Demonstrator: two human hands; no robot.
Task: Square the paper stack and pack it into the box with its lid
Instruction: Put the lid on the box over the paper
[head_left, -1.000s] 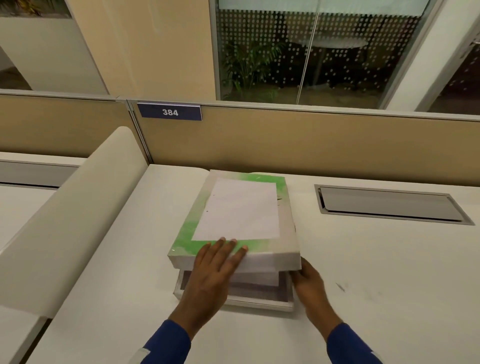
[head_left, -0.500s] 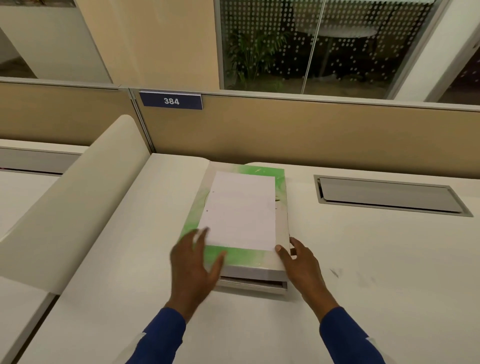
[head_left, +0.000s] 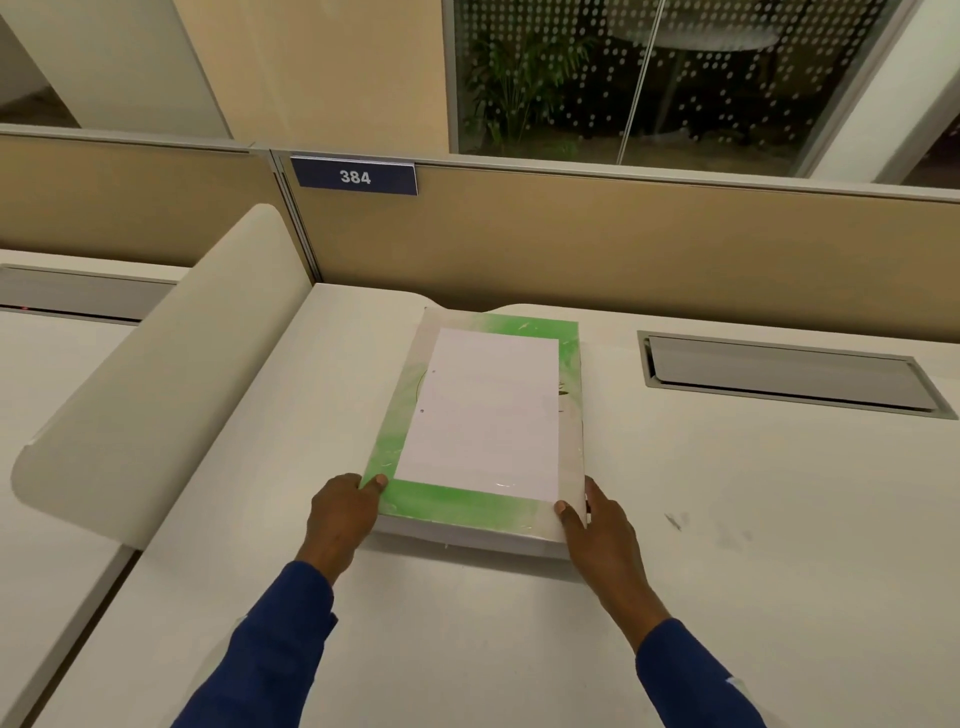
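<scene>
One box (head_left: 483, 415), long axis near-to-far

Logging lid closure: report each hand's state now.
Left hand: grips the box lid at its near left corner.
Right hand: grips its near right corner.

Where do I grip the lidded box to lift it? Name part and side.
Probably its long side walls near the front corners, one hand from each side, where the left hand and right hand sit: the box lies flat, closed and broad, on the desk.
</scene>
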